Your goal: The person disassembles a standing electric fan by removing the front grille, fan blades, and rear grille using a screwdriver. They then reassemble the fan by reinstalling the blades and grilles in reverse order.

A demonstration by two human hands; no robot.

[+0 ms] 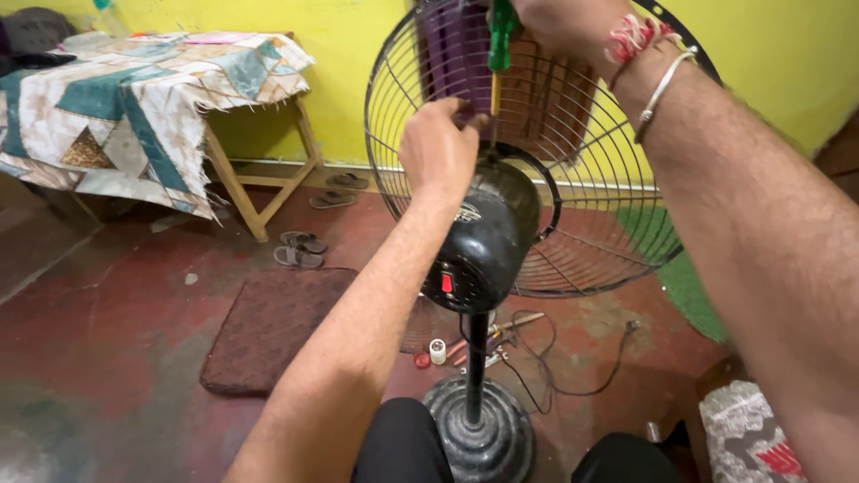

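**Inspector:** What did each hand have at the time of inspection?

**Assistant:** The right hand (pixel 564 20) was closed around the green handle of a screwdriver (pixel 499 49), held upright, its shaft pointing down to the top of the black motor housing (pixel 488 237). The left hand (pixel 437 148) was pinched against the rear wire guard (pixel 537 152) just above that housing; whether it gripped a small part could not be determined, as the fingertips were hidden.

**Inspector:** Where did the pedestal fan stand?

**Assistant:** Directly before the person, on its round black base (pixel 479 429) between the knees, on a red floor (pixel 116 295).

**Inspector:** Obstructions?

**Assistant:** The left forearm crossed in front of the housing's left side. The right forearm, with a red thread and a metal bangle (pixel 664 85) at the wrist, covered the guard's upper right.

**Inspector:** Surroundings?

**Assistant:** Loose tools and a black cable (pixel 573 376) lay behind the base. A brown mat (pixel 268 326) lay to the left, with sandals (pixel 300 250) beyond it. A wooden table under a patterned cloth (pixel 134 107) stood against the yellow wall (pixel 340 80).
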